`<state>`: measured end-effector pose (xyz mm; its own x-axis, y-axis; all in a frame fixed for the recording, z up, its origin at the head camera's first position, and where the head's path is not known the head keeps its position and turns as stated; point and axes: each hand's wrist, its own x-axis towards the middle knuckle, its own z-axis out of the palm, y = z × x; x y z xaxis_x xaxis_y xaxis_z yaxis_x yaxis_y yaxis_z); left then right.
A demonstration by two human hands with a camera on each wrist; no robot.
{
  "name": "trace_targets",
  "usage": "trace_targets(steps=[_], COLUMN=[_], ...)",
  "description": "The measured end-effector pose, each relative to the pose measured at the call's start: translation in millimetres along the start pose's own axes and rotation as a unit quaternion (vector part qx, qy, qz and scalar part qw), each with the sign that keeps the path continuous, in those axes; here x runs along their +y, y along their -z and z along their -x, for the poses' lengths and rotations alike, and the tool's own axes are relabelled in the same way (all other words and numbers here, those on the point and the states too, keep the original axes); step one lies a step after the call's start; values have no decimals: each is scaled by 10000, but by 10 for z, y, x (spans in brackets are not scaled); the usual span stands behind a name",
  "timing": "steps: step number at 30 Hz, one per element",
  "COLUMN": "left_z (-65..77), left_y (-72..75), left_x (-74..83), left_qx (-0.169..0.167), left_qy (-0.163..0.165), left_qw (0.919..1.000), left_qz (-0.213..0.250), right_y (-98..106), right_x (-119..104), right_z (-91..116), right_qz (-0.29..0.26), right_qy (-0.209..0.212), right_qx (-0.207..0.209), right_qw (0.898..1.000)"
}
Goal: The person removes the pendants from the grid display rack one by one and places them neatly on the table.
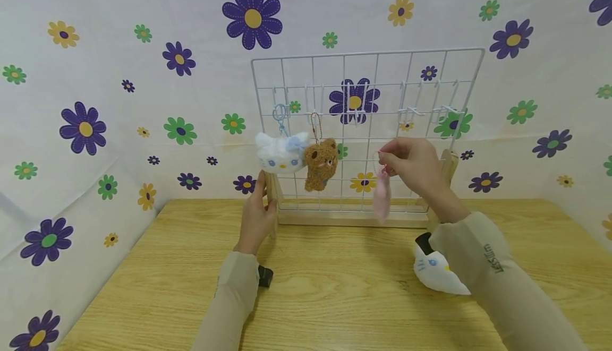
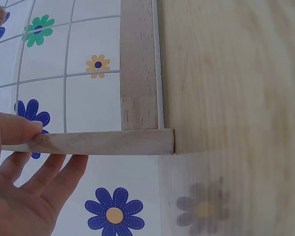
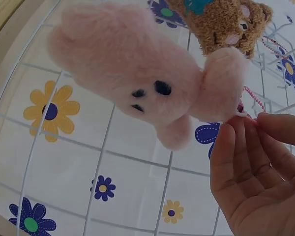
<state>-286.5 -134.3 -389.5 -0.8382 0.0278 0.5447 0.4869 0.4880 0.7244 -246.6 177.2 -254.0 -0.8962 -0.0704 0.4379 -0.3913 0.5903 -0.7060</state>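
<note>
My right hand [image 1: 415,164] pinches the beaded chain of a pink plush keychain [image 1: 382,198] before the white wire grid rack [image 1: 344,149]. In the right wrist view, the fluffy pink plush [image 3: 132,64] has small black eyes and dangles from the fingertips. My left hand [image 1: 256,219] grips the left wooden post [image 1: 273,194] of the rack's stand; the left wrist view has the thumb on one side of the wood bar [image 2: 103,142] and fingers on the other. A white cat-head plush [image 1: 282,154] and a brown bear plush [image 1: 321,165] hang on the rack's left half.
Several white hooks [image 1: 412,111] stick out along the rack. Another white cat-face plush [image 1: 437,274] lies on the wooden table [image 1: 325,298], partly behind my right sleeve. A flower-printed cloth [image 1: 119,154] forms the backdrop.
</note>
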Motion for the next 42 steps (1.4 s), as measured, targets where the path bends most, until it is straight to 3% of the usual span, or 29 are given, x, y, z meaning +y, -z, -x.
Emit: trace_targets(steps=[22, 34, 42], left_z=[1, 2, -6], left_y=[-7, -10, -12], left_x=[-8, -21, -26], left_qx=[-11, -42, -12], left_qy=[-1, 38, -12], left_qw=[10000, 10000, 10000], left_qz=[-33, -30, -14], right_y=[117, 151, 159], right_x=[175, 239, 295], right_z=[50, 95, 127], right_qz=[711, -399, -402], right_qy=[359, 30, -136], right_qx=[64, -676, -775], right_qw=[9968, 9969, 9961])
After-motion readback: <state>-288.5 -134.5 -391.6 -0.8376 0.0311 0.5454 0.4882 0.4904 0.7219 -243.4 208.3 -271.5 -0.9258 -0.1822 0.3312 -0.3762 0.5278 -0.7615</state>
